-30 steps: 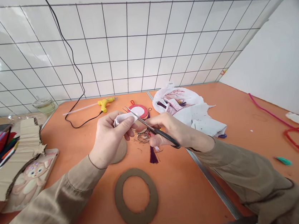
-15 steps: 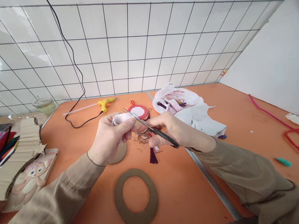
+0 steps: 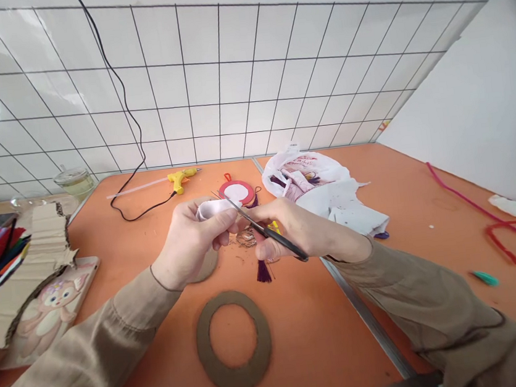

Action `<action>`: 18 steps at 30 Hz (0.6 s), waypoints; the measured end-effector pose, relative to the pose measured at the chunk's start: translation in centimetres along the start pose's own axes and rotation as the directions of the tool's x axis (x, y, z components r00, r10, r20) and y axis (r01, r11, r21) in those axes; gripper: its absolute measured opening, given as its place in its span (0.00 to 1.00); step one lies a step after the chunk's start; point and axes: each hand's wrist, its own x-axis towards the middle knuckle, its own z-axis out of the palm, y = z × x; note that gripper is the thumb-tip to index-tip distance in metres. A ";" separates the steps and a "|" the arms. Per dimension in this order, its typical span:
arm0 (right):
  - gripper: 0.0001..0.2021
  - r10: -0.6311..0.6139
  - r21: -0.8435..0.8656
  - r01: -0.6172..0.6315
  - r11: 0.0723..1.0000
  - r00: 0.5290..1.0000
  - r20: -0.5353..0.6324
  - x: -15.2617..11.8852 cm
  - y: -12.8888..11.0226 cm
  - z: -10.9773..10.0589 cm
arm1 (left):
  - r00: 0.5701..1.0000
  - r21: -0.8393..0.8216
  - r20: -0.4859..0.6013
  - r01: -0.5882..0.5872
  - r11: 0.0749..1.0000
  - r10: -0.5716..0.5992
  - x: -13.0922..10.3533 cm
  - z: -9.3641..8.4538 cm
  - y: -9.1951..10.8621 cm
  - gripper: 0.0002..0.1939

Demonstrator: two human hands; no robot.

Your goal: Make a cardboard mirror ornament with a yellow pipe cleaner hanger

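In the head view, the scissors [image 3: 247,216] meet the right end of the white cloth [image 3: 212,208], their tips slightly parted, so the work appears to be at the trimming stage (whether the blades are biting into the fabric is too small to tell). The left hand [image 3: 182,244] pinches the cloth between thumb and fingers, leaving a curled loop standing above them. The right hand [image 3: 292,227] is curled around the scissor handles. The cloth lies between the two hands, at the left fingertips and just left of the right hand.

Beyond the hands is a red-rimmed disc [image 3: 249,193]; a purple tassel [image 3: 263,272] hangs into sight below the right hand. Nearer the person, a cardboard ring [image 3: 203,342] lies flat on the orange table [image 3: 325,335]. The yellow glue gun [image 3: 179,182] rests at the far left, the plastic bag [image 3: 337,175] at the far right (crumpled, with scraps inside).
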 end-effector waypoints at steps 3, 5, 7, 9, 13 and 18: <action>0.34 -0.008 0.000 0.008 1.000 1.000 0.010 0.1 0.4 0.0 | 1.000 0.037 0.008 -0.013 0.999 0.013 -0.1 0.1 0.0 0.12; 0.35 -0.010 0.003 0.010 1.000 1.000 0.019 0.1 0.5 0.1 | 1.000 0.045 0.009 -0.012 0.999 0.011 -0.2 0.1 0.1 0.11; 0.35 -0.013 0.002 0.013 1.000 1.000 0.017 0.0 0.6 0.1 | 1.000 0.046 0.015 -0.009 0.999 0.008 -0.2 0.1 0.1 0.11; 0.34 -0.019 -0.005 0.019 1.000 1.000 0.008 0.0 0.5 0.1 | 1.000 0.043 0.019 -0.003 0.999 0.002 -0.2 0.1 0.1 0.11; 0.31 -0.024 -0.019 0.024 1.000 1.000 -0.011 0.0 0.4 0.0 | 1.000 0.035 0.000 0.004 0.999 -0.004 -0.2 0.1 0.0 0.11; 0.27 0.004 0.016 -0.003 1.000 0.999 -0.045 0.1 0.2 0.1 | 1.000 0.017 -0.024 0.008 1.000 -0.007 -0.2 0.1 0.1 0.11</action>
